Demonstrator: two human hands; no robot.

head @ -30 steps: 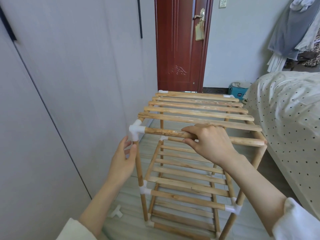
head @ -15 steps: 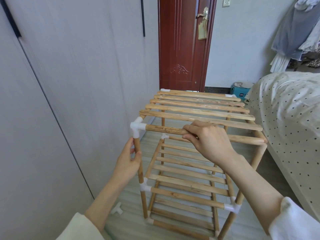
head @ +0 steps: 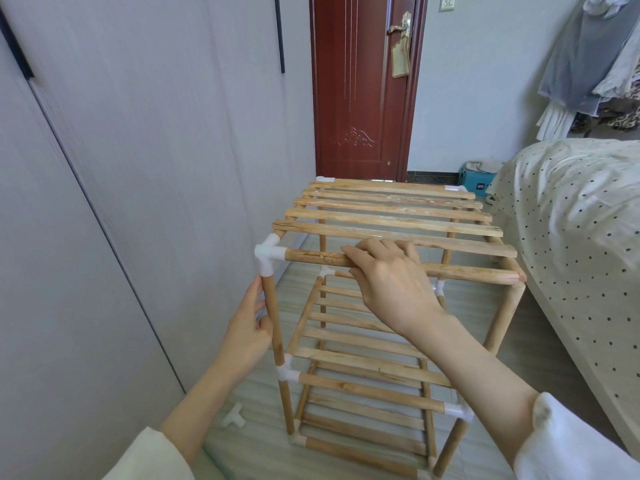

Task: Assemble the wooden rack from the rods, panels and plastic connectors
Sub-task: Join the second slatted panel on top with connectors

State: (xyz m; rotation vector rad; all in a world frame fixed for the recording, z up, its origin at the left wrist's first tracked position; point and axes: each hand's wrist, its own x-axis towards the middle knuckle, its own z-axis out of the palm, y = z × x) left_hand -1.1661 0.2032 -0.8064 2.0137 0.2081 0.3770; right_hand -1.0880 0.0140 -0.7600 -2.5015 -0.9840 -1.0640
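Bedroom floor, slatted wooden rack point(head: 388, 306)

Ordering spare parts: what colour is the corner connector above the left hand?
White, clearest in the head view: corner connector.

Dark red door point(head: 360, 91) at 12 o'clock, brass handle point(head: 401, 26). Grey wardrobe panels point(head: 138, 150) at 9. Polka-dot bed cover point(head: 581, 216) at 3. Hanging clothes point(head: 595, 57) at 2. Blue crate point(head: 476, 180) beside the bed.

My two bare arms, cream sleeves pushed back.
My left hand point(head: 247, 329) and right hand point(head: 391, 282) wear no gloves, rings or watch.
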